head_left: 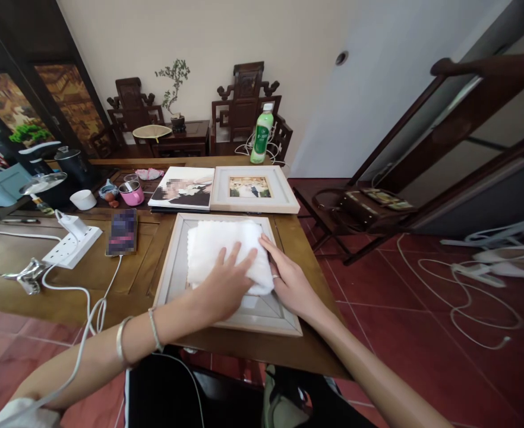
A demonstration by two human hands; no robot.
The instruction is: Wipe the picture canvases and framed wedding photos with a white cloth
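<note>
A folded white cloth with a scalloped edge lies over the middle of a pale wooden picture frame on the table. My left hand rests on top of the cloth, palm down, with its fingers spread. At the cloth's right side is my right hand, its fingers stretched along the edge and touching it; a ring shows on one finger. The cloth and both hands hide the middle of the frame. What lies under the right palm cannot be seen.
Behind stand a framed photo, a photo panel and a green bottle. To the left lie a phone, a power strip, white cables and a pink cup. A chair with a bag stands right.
</note>
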